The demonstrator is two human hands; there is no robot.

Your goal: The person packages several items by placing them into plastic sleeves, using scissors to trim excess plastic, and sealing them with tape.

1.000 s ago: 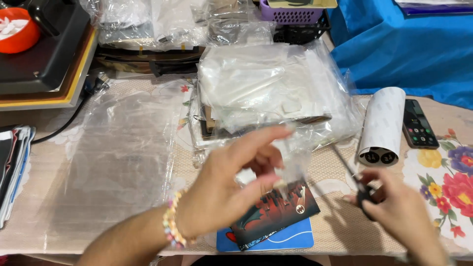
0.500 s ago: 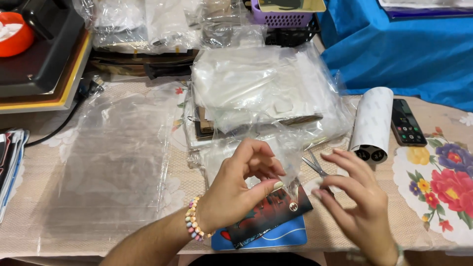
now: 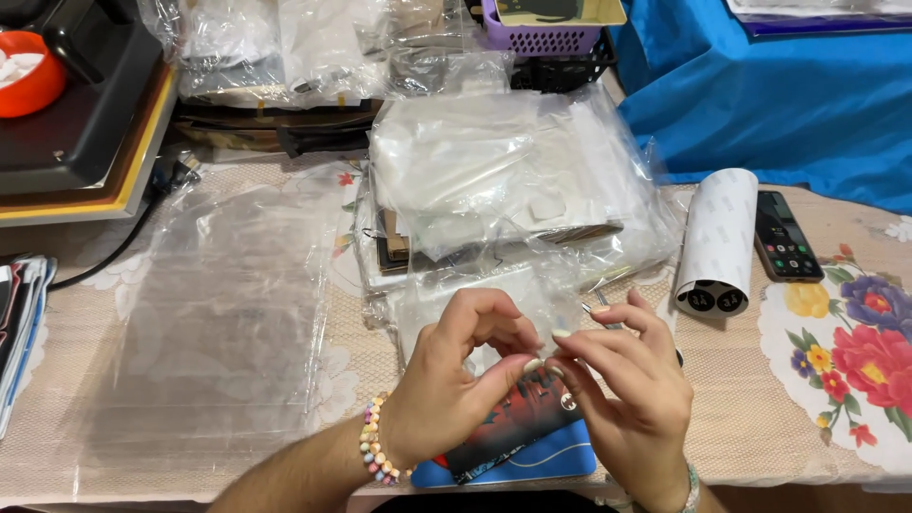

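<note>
My left hand (image 3: 456,375), with a bead bracelet on the wrist, and my right hand (image 3: 632,380) meet fingertip to fingertip near the table's front edge. Both pinch a small clear plastic bag (image 3: 532,309) that stands up between them. Directly under the fingers lies a dark card with a red and black print (image 3: 508,423), on a blue pad (image 3: 541,464). Thin metal scissor tips (image 3: 597,306) poke out just behind my right hand; how the scissors are held is hidden.
A heap of clear bags (image 3: 513,180) lies behind the hands, and a large clear sheet (image 3: 218,313) to the left. On the right are a white sticker roll (image 3: 717,237), a phone (image 3: 784,237) and a floral mat (image 3: 855,342). A heat press (image 3: 76,123) stands far left, blue cloth (image 3: 788,95) far right.
My left hand dropped from a raised, spread pose and closed in. My right hand moved left with the scissors to meet it, and both now pinch the small bag.
</note>
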